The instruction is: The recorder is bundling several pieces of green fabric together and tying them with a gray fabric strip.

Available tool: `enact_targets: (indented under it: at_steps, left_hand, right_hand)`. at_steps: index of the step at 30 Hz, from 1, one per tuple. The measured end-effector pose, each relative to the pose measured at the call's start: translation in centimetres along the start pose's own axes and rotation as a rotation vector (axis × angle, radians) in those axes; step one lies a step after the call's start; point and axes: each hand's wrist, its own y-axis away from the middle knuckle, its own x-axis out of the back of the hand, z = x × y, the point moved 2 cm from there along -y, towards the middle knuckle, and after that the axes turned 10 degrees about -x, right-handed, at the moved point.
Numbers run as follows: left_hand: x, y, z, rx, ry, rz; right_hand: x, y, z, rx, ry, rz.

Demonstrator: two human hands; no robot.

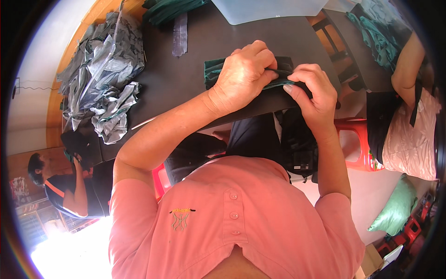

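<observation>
Left hand point(248, 69) and right hand point(316, 88) are pinching dark green fabric point(213, 70) at the dark table's point(278, 39) near side; layers are lying partly folded, seemingly unfinished; remaining work unclear.

The smooth, dull tabletop point(169, 86) has matt, creased cloth point(213, 73) by its near edge, crinkled, glossy sheeting point(104, 67) along its left and a smooth plastic tub point(269, 10) at its far edge.
</observation>
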Motion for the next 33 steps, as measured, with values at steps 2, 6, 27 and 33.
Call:
enact_targets:
  at_steps: [2,6,27,33]
  left_hand:
    - [0.15,0.16,-0.08,0.008,0.020,0.007]
    - [0.36,0.27,-0.29,0.024,0.069,0.033]
    - [0.03,-0.37,-0.39,0.181,0.146,0.111]
    - [-0.36,-0.70,-0.48,0.169,0.087,0.098]
  right_hand:
    - [-0.03,0.08,0.04,-0.015,-0.042,-0.011]
    - [0.09,0.37,0.00,-0.065,-0.121,-0.010]
    - [-0.53,0.04,-0.13,-0.266,-0.254,0.046]
    - [-0.25,0.00,0.05,-0.202,-0.225,-0.017]
